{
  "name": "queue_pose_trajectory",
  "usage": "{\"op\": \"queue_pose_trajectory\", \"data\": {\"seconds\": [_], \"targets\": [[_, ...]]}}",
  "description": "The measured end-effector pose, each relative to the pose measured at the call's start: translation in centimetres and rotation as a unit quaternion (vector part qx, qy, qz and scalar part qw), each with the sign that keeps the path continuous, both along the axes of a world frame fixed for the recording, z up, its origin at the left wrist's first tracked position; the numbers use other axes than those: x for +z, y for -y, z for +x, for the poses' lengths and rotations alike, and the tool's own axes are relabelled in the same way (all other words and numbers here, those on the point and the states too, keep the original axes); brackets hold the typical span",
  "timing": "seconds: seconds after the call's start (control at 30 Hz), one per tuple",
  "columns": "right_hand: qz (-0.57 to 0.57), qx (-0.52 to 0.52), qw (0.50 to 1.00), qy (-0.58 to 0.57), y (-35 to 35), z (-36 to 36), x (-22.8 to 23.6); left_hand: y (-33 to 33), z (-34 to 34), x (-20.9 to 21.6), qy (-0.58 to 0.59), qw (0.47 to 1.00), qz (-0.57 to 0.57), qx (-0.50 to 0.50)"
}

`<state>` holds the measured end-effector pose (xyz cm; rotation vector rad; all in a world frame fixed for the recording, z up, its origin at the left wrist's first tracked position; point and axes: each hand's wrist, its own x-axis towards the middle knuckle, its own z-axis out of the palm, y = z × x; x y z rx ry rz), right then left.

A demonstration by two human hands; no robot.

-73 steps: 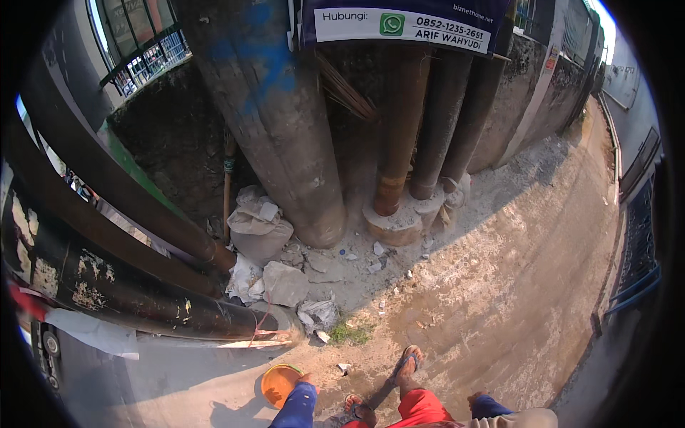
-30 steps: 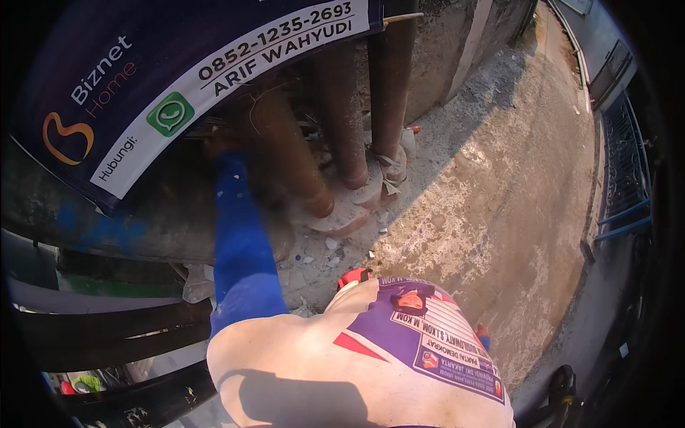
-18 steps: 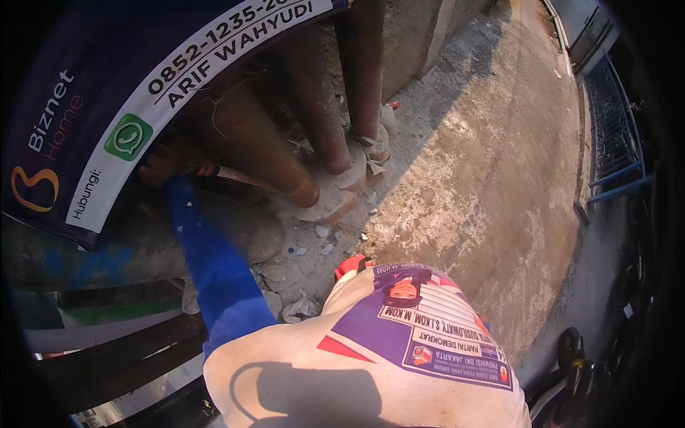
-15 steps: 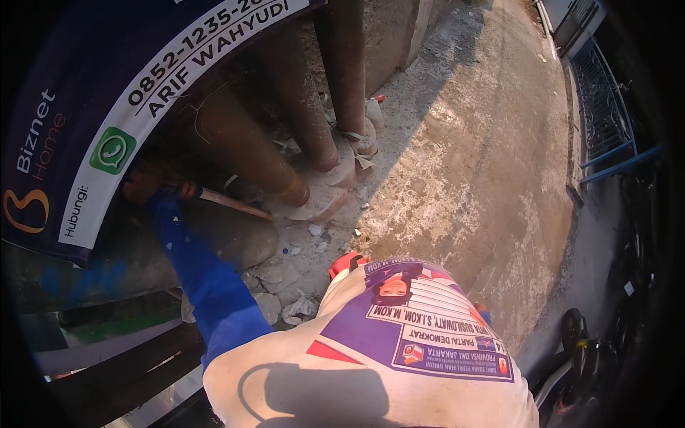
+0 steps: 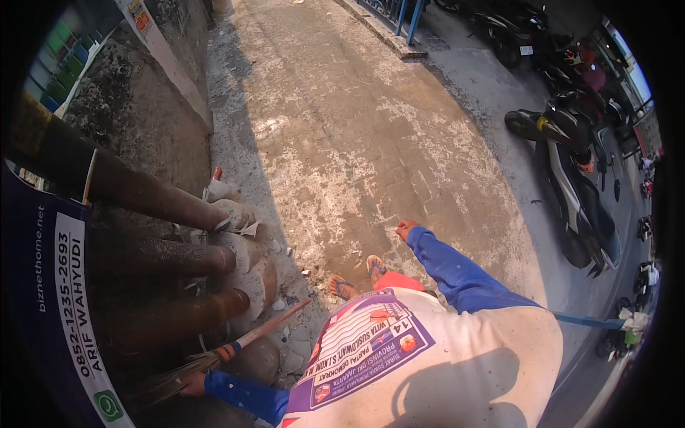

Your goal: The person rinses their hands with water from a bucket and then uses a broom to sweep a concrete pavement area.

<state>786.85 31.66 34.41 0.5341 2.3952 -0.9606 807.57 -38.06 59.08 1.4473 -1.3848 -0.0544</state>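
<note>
My left hand [image 5: 193, 384], low at the left, is closed round the bristle end of a stick broom [image 5: 267, 321]. The broom's wooden handle slants up toward my feet, and dark and orange bands wrap it where the thin bristles begin. Beside the broom stand rusty brown pipes [image 5: 171, 257] set in rough concrete footings. Out in front of my body, over the sunlit paving, hangs my right hand [image 5: 407, 230]. Its fingers are curled in, and nothing shows in them.
A dark blue banner [image 5: 46, 299] hangs at the left near the pipes. Rubble bits [image 5: 278, 304] lie by the footings. A rough wall [image 5: 171, 71] borders the alley. Parked motorcycles [image 5: 571, 178] line the right side. A blue pole [image 5: 589, 322] extends right behind my arm.
My view has swung right, bringing the motorcycles further in. The broom's bristles and my left hand have come out from behind the banner. My right arm, mostly hidden before, now reaches forward.
</note>
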Motion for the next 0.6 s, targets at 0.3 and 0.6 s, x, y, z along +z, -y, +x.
{"op": "queue_pose_trajectory", "data": {"seconds": [0.3,0.6], "targets": [[0.024,0.161,0.983,-0.088,3.8,7.5,3.9,-9.8,1.0,-15.2,0.002,0.978,0.191,-0.088],[0.249,0.210,0.933,-0.153,-14.2,29.7,1.8,-31.9,-1.4,-21.5,0.054,0.791,0.505,-0.341]]}}
